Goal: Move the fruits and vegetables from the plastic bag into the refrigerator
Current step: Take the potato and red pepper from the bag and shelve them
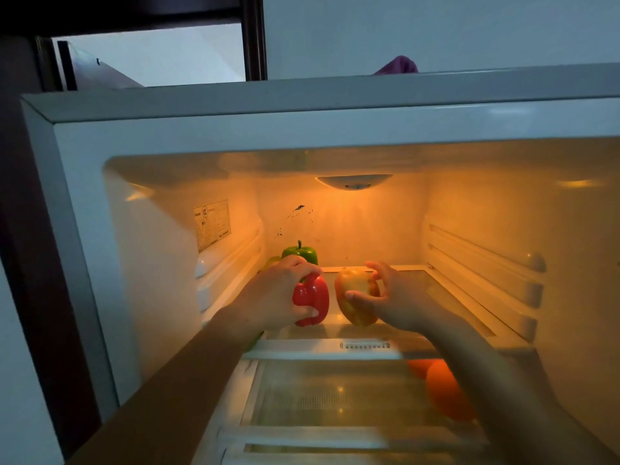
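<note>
- The left hand (pixel 278 293) is curled over the top of a red pepper (pixel 313 302), thumb under its near side, gripping it at the left of the shelf (pixel 453 290) inside the fridge (pixel 80 229).
- The right hand (pixel 389 297) holds a yellow pepper (pixel 355 303) just beside the red one, fingers over its top and thumb on its front. The two peppers are close but not touching.
- Both peppers look to be at or just above the shelf. I can't tell whether they're resting on it yet.
- Behind the left hand a green pepper (pixel 299 254) stands upright at the back, with a pale green thing (pixel 270 261) half hidden beside it.
- Under the shelf, at the right of the lower compartment, lie two oranges (pixel 443 394).
- I'd say a fair share is already in, and these two need only setting down and letting go. The bag isn't in sight from here, so I can't tell what's left in it.
</note>
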`<state>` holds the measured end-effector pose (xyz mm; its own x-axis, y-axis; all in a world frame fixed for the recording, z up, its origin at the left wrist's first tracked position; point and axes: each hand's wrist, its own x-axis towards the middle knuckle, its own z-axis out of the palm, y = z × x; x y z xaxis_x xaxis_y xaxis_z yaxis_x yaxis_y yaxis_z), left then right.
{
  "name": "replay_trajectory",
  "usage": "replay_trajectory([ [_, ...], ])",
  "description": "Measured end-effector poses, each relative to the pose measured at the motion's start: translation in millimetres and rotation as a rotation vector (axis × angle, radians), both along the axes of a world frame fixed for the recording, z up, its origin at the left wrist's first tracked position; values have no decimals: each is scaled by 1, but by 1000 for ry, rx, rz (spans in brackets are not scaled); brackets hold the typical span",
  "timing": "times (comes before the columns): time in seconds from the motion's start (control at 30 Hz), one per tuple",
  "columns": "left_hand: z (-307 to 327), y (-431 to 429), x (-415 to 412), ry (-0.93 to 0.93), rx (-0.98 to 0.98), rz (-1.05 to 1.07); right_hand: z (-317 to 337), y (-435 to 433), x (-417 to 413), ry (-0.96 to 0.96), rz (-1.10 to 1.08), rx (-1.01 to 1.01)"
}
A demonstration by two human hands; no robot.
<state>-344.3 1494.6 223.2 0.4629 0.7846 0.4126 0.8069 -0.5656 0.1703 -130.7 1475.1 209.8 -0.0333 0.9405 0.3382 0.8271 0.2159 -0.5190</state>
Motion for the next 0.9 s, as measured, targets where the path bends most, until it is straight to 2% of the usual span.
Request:
replay_trajectory([
  [0.13, -1, 0, -8, 15, 4, -11, -1, -2, -5, -91, 112, 121],
  [0.27, -3, 2, -13, 2, 13, 8, -2, -1, 1, -202, 243, 51],
  [0.33, -4, 4, -12, -7, 12, 11, -2, 4, 1, -232, 232, 72],
  [0.63, -10, 10, -12, -33, 8, 1, -4, 26, -10, -125, 36, 291],
  [0.77, -11, 10, -13, -49, 3, -1, -9, 32, -20, -167, 61, 191],
  [0.9, -11, 8, -14, -28, 13, 5, -9, 32, -19, -183, 120, 178],
])
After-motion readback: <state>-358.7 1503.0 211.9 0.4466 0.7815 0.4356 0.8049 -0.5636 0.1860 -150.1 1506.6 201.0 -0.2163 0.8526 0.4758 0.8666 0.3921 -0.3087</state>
